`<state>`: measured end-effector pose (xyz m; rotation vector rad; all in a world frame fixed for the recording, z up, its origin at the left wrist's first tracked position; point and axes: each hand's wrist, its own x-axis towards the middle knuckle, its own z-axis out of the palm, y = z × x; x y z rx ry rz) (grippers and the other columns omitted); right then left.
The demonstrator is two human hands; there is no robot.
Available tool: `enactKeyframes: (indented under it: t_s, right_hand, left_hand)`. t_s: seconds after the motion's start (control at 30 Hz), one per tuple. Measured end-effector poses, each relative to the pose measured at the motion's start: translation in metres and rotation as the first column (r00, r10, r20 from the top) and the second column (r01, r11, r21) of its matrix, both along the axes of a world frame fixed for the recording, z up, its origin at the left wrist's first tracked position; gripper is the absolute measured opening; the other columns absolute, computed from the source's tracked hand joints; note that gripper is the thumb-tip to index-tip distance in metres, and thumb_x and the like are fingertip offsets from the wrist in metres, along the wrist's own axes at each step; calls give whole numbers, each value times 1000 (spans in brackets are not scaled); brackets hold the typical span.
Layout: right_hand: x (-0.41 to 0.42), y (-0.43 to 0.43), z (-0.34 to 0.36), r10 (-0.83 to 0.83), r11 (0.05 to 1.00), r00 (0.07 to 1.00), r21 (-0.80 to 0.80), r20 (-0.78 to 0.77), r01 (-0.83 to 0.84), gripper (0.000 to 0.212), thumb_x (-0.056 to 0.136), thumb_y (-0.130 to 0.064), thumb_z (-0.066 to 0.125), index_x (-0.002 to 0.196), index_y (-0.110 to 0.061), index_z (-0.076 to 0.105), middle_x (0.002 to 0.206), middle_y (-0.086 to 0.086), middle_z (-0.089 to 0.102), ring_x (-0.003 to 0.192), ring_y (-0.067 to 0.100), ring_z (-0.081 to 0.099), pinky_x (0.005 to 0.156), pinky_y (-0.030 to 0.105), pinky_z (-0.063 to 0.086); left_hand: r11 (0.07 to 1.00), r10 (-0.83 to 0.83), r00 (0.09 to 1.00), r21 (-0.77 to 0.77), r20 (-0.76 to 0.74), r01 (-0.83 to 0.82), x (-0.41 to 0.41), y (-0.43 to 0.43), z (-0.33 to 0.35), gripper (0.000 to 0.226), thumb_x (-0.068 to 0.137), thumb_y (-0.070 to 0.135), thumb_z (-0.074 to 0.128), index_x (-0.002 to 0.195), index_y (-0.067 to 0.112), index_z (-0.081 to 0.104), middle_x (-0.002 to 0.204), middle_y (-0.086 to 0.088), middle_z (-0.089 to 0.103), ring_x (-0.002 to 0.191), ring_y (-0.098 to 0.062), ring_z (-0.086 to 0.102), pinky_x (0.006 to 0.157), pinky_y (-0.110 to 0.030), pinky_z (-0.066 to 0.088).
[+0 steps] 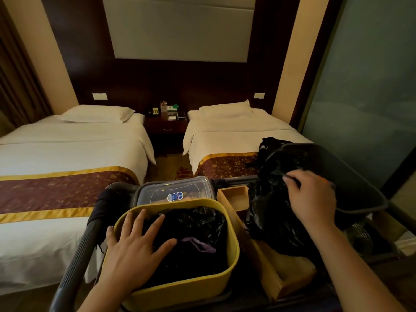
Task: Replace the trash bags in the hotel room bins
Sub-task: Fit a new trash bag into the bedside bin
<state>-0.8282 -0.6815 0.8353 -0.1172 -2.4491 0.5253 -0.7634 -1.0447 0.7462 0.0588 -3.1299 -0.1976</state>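
A yellow bin [231, 251] sits on the cart in front of me, filled with crumpled black bags [198, 224] and a purple strip. My left hand [132, 248] lies flat, fingers spread, over the bin's near left rim and on the black plastic. To the right a dark grey bin [364, 197] is tipped on its side, and a black trash bag [270, 212] spills out of its mouth. My right hand [313, 194] is closed on that bag at the bin's opening.
A clear lidded plastic box [177, 192] and a wooden tray [234, 194] stand behind the yellow bin. The cart's grey handle [76, 260] runs along the left. Two made beds [67, 154] flank a dark nightstand [166, 124]. A frosted glass wall [364, 97] is on the right.
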Motion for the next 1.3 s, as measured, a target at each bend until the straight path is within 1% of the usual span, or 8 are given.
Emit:
enactKeyframes:
  t_s: [0.2, 0.4, 0.6, 0.7, 0.8, 1.0, 1.07, 1.3]
  right_hand:
    - [0, -3, 37, 20, 921, 974, -375, -224, -106, 18, 100, -24, 55, 105, -9, 64, 90, -3, 60, 87, 17, 57, 74, 29, 40]
    - [-9, -54, 38, 238, 902, 948, -314, -211, -297, 17, 98, -24, 57, 107, -13, 65, 91, -6, 63, 83, 5, 57, 68, 8, 40]
    - [-6, -114, 45, 418, 792, 866, -357, -274, -495, 9, 98, -22, 58, 98, -14, 63, 81, 3, 66, 74, 14, 59, 66, 35, 49]
    - [3, -136, 53, 471, 613, 839, -583, -272, -533, 9, 99, -23, 57, 93, -21, 63, 88, 7, 69, 80, 17, 65, 73, 39, 56]
    - [13, -152, 60, 531, 364, 803, -782, -271, -505, 13, 100, -26, 56, 96, -20, 66, 94, 6, 72, 88, 18, 70, 75, 35, 60]
    - [23, -189, 54, 721, 183, 665, -874, -193, -451, 23, 102, -28, 51, 108, -12, 66, 101, 2, 73, 100, 20, 69, 81, 29, 57]
    - [28, -200, 49, 789, 175, 602, -893, -124, -414, 19, 103, -19, 46, 110, -9, 60, 100, 1, 66, 102, 23, 63, 85, 23, 52]
    - [57, -266, 11, 942, 63, 336, -984, 3, -167, 23, 104, -12, 40, 104, -6, 62, 92, 8, 65, 98, 36, 63, 77, 30, 52]
  left_hand:
    - [1000, 9, 1000, 25, -10, -9, 0, 0, 2, 95, 62, 91, -17, 148, 55, -4, 165, 5, -4, 150, -21, -12, 117, -60, -7]
    - [992, 47, 998, 117, -50, -41, 1, -1, 6, 99, 63, 92, -12, 151, 49, 8, 164, 5, 6, 151, -21, -5, 120, -57, -1]
    - [884, 109, 984, 466, -143, -30, 8, -6, 24, 78, 76, 81, 29, 145, 44, 33, 147, 11, 39, 141, -17, 32, 117, -55, 22]
    - [724, 157, 975, 690, -160, -3, 17, -8, 30, 71, 77, 77, 46, 139, 44, 42, 133, 14, 52, 125, -13, 49, 106, -49, 42]
    - [392, 171, 979, 919, -109, 34, 33, -1, 43, 63, 82, 62, 59, 140, 45, 43, 133, 9, 59, 119, -12, 60, 96, -42, 54]
    - [-269, 218, 975, 963, 41, 20, 69, 5, 77, 53, 89, 45, 53, 137, 22, 52, 131, -13, 63, 119, -34, 61, 76, -37, 59]
    - [-353, 319, 946, 933, 57, 63, 87, 0, 88, 46, 88, 24, 58, 133, 14, 54, 123, -18, 67, 113, -36, 64, 79, -41, 60]
    - [-23, 857, 511, 986, -65, 165, 175, -40, 86, 37, 80, -2, 70, 114, 13, 68, 89, -15, 75, 82, -25, 73, 74, -29, 60]
